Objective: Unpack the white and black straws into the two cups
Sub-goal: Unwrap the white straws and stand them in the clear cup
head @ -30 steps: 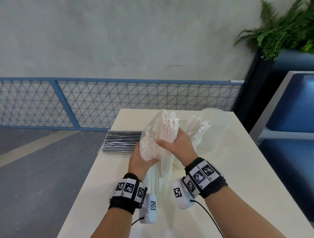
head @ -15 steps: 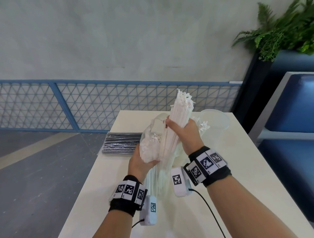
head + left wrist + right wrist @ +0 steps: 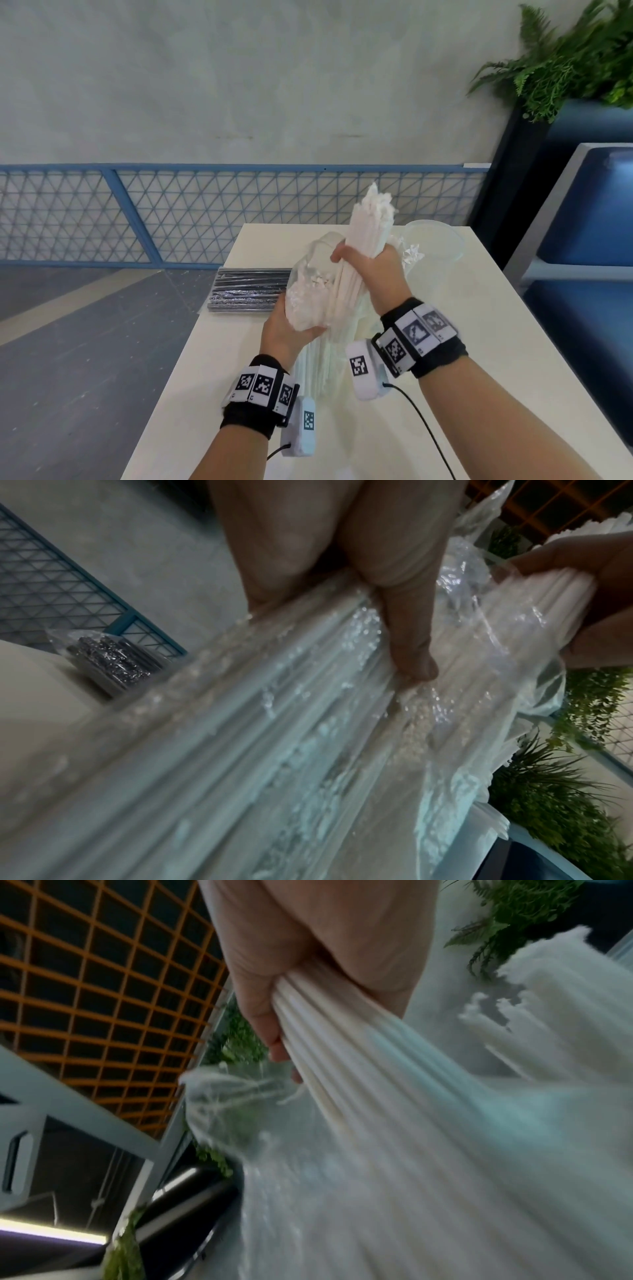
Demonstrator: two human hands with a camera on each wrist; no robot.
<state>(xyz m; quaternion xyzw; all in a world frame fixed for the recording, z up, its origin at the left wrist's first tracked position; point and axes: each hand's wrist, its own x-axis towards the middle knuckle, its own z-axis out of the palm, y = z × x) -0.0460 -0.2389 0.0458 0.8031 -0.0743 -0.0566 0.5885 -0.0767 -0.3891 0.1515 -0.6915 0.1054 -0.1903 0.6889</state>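
Pulling white straws out of the bag. Black straws (image 3: 248, 291) are lying still packed at the table's (image 3: 212, 370) left edge. Left hand (image 3: 286, 334) is clamping the clear bag (image 3: 308, 291); right hand (image 3: 371, 269) is fisting the white straw bundle (image 3: 368, 226). Advice: be pulling along the straw axis, then dropping into the cup (image 3: 433, 240) just right.

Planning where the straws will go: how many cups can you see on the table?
2. One clear cup stands at the table's far right corner. A second cup, already holding white straws, is mostly hidden behind the right hand and the bundle.
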